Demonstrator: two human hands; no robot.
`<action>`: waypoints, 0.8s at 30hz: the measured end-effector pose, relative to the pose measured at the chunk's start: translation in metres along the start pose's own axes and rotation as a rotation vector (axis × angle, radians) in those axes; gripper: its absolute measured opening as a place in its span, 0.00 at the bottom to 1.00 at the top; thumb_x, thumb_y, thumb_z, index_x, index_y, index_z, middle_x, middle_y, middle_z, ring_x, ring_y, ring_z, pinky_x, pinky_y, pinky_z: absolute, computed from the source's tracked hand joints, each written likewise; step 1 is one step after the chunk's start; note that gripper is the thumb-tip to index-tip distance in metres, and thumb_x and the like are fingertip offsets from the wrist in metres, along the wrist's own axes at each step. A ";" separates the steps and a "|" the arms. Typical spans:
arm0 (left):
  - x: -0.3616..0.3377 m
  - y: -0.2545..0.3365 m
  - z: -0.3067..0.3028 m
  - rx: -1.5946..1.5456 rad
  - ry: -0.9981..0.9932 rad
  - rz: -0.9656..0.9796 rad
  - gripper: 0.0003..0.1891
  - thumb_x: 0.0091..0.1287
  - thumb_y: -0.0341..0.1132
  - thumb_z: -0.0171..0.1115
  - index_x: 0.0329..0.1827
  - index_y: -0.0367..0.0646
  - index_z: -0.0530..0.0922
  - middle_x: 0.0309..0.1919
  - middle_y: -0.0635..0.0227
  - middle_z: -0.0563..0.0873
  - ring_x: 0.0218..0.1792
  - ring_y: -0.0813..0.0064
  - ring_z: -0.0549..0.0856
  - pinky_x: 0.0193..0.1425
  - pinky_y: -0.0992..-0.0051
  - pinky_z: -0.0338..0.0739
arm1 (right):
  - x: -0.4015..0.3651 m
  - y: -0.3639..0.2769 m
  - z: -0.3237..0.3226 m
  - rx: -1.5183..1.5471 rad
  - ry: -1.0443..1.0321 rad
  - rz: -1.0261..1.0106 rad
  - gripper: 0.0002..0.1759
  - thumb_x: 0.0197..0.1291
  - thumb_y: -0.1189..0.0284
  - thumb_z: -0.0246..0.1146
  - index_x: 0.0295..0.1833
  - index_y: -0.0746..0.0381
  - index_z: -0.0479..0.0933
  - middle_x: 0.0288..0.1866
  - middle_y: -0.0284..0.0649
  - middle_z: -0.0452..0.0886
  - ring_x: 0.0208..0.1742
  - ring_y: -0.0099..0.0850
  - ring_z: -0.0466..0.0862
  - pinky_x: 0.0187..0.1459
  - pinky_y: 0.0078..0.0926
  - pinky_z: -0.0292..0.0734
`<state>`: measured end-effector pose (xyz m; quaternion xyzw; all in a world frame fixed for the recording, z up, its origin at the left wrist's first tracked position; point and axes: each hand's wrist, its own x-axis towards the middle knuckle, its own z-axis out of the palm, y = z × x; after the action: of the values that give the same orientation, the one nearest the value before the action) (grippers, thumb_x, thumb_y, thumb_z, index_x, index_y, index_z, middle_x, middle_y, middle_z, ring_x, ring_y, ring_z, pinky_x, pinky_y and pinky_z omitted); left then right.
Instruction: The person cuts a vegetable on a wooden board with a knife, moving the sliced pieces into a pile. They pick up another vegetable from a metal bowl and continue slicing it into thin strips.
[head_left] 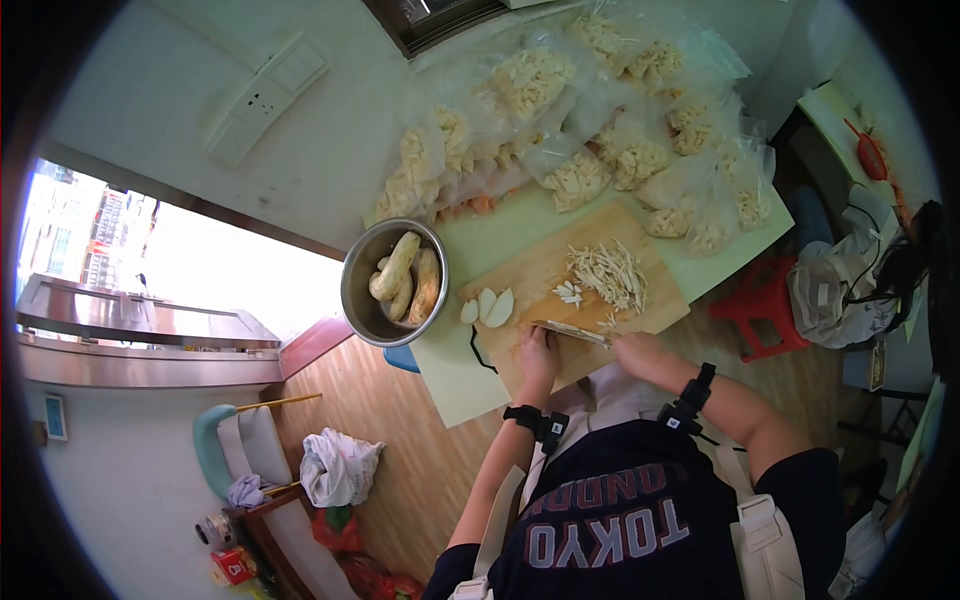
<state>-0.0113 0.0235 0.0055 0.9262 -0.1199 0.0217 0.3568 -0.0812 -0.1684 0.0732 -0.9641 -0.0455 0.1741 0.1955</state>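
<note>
My right hand (643, 355) is closed around the handle end of a knife (572, 331), whose blade lies across the wooden cutting board (540, 270) towards my left hand. Curled fingers of my left hand (537, 358) rest on the board at the blade's other end; whatever they hold is hidden. Pale flat slices (497, 308) of a root or shoot lie beyond my left hand. Past the blade are a small group of short white pieces (567, 292) and a larger heap of thin cut strips (612, 275).
A steel bowl (351, 285) with several whole peeled pieces (400, 262) stands at the table's left edge. Clear bags of pale strips (580, 180) cover the table's back. To the right is a red stool (755, 310); on the floor at left, a white plastic bag (338, 467).
</note>
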 end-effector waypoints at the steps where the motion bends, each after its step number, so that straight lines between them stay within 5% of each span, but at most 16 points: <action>1: 0.000 -0.001 0.001 0.000 -0.001 0.001 0.07 0.57 0.30 0.57 0.36 0.38 0.78 0.35 0.53 0.81 0.36 0.51 0.80 0.39 0.61 0.75 | 0.004 0.003 0.007 0.013 0.023 -0.021 0.07 0.51 0.78 0.52 0.32 0.67 0.75 0.27 0.51 0.79 0.32 0.47 0.81 0.32 0.41 0.77; 8: -0.002 0.000 0.000 -0.032 -0.042 -0.019 0.04 0.56 0.28 0.57 0.33 0.39 0.77 0.33 0.55 0.79 0.36 0.54 0.78 0.40 0.62 0.73 | 0.037 0.011 0.012 0.272 -0.109 0.065 0.08 0.51 0.75 0.53 0.32 0.67 0.76 0.27 0.52 0.79 0.31 0.49 0.81 0.32 0.43 0.76; 24: -0.004 -0.003 0.000 0.002 0.048 0.027 0.04 0.54 0.28 0.59 0.32 0.39 0.78 0.32 0.55 0.80 0.35 0.53 0.79 0.40 0.63 0.74 | -0.004 0.005 0.003 0.023 -0.043 -0.006 0.10 0.52 0.77 0.49 0.36 0.69 0.74 0.26 0.54 0.79 0.31 0.49 0.81 0.32 0.44 0.76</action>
<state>-0.0142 0.0257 0.0030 0.9241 -0.1239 0.0486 0.3581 -0.0859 -0.1725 0.0697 -0.9577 -0.0505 0.1947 0.2060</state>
